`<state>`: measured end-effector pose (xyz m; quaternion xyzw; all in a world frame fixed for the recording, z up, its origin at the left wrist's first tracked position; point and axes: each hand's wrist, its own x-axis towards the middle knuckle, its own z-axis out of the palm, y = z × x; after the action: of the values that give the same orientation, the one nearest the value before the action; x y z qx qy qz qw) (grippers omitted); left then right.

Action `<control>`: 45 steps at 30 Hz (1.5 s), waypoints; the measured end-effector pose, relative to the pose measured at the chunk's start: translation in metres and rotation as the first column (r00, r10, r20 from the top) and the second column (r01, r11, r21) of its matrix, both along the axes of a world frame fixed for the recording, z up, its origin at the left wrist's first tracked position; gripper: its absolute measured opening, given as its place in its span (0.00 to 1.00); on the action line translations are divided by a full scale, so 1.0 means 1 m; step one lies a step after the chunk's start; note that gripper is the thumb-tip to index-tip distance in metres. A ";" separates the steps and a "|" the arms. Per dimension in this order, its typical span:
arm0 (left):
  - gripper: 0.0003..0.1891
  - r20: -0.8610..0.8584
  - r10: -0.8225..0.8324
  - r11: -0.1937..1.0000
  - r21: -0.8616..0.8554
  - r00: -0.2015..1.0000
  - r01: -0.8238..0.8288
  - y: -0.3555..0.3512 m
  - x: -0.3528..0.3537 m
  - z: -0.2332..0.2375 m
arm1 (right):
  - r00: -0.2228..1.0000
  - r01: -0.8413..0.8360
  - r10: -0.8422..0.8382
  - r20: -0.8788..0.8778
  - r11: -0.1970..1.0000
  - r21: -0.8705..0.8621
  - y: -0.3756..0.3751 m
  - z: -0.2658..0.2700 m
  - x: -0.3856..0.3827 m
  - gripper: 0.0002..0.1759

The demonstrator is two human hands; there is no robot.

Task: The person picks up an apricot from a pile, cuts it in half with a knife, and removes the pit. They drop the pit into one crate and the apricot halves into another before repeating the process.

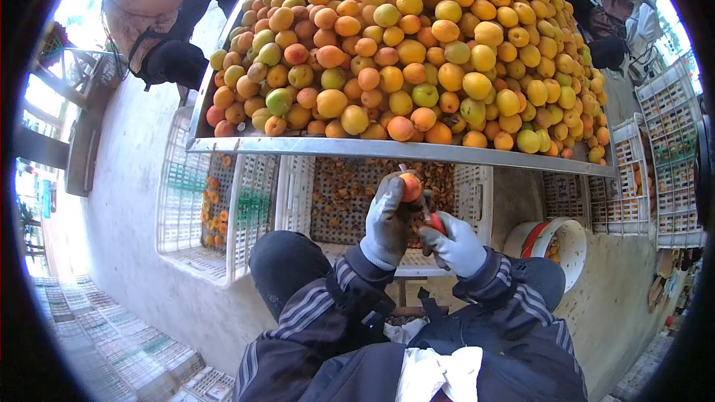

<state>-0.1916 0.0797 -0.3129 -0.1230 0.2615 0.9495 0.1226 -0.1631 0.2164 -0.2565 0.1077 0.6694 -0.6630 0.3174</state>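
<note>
1 fruit (410,187): grasped in L hand (386,225).
Tool (436,223): clenched in R hand (460,247), R of fruit.
Tool slip: poss. off curved skin, could nick L hand.
Crate (474,192): below grip.
Heap (417,52): beyond grip, on table (402,150).

From my feed I can't read any txt, labels, brands, nos. or signs on anything in view rn.

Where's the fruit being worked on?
In the head view, the reddish fruit is right of centre, in the left hand, below the metal table rim, beside the red-handled tool in the right hand.
</note>
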 end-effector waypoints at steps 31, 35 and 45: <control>0.20 0.038 -0.137 0.875 0.474 0.990 0.103 0.053 0.043 0.022 | 0.615 0.486 -0.783 -0.095 0.471 -0.736 -0.002 0.014 -0.031 0.26; 0.25 0.033 -0.239 0.806 0.564 0.970 0.180 0.049 0.038 0.014 | 0.692 0.456 -0.720 0.044 0.389 -0.801 0.004 0.018 -0.034 0.27; 0.25 0.054 -0.106 0.895 0.441 0.993 0.072 0.027 0.022 0.013 | 0.712 0.414 -0.524 -0.467 0.851 -0.323 0.013 0.006 -0.016 0.11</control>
<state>-0.1693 0.1063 -0.2997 -0.1166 0.0416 0.9719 0.2004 -0.1796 0.2295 -0.2501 0.0522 0.6128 -0.7867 -0.0544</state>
